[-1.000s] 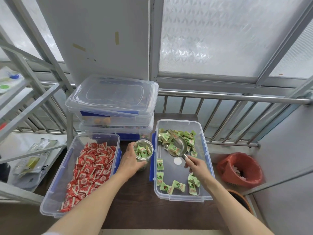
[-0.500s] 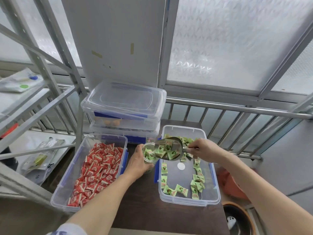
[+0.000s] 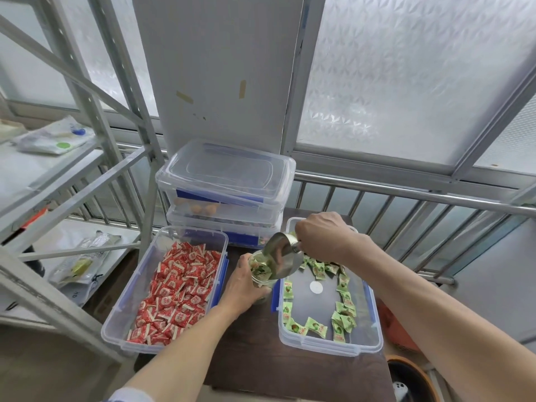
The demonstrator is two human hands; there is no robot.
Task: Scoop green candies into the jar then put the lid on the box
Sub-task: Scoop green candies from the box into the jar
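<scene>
**Scoop tipped over the jar mouth**

The right hand [image 3: 324,237] has a closed grip on the handle of a shiny metal scoop [image 3: 282,259], which is tilted down to the left with its lip at the mouth of a small clear round jar [image 3: 261,271]. The left hand [image 3: 246,285] wraps around the jar's left and near side, holding it upright on the dark brown wooden surface [image 3: 255,358]. Green-wrapped candies [image 3: 259,269] show inside the jar. Just right of the jar sits a clear rectangular plastic box with blue clips [image 3: 374,329], lidless, holding more green-wrapped candies [image 3: 314,326] scattered along its edges. To the left of the jar, a matching clear box [image 3: 121,323] is full of red-wrapped candies [image 3: 179,288]. On the far side, two lidded clear containers [image 3: 226,181] are stacked against a white wall panel [image 3: 220,68].
</scene>
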